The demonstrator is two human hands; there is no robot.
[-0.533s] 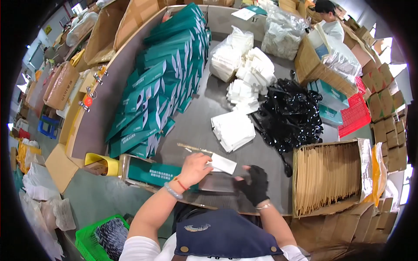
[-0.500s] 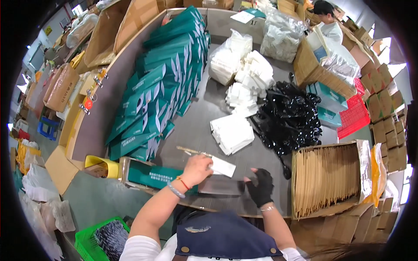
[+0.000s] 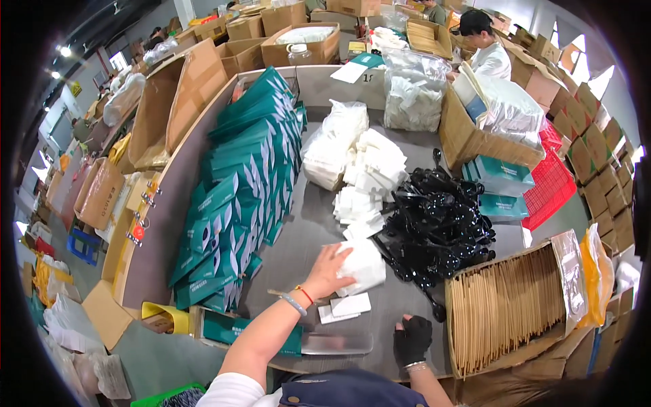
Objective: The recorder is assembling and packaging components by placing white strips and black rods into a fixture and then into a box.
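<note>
Two hands work: bare left hand (image 3: pixel 327 271) lies spread flat, touching the white folded-paper stack (image 3: pixel 363 266) at its 3 o'clock. Black-gloved right hand (image 3: pixel 412 338), fingers curled together and empty, rests at the stack's 5 o'clock, farther off.

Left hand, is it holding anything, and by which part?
The left hand rests on the stack of white packets, at its left edge; a closed grip cannot be told.
</note>
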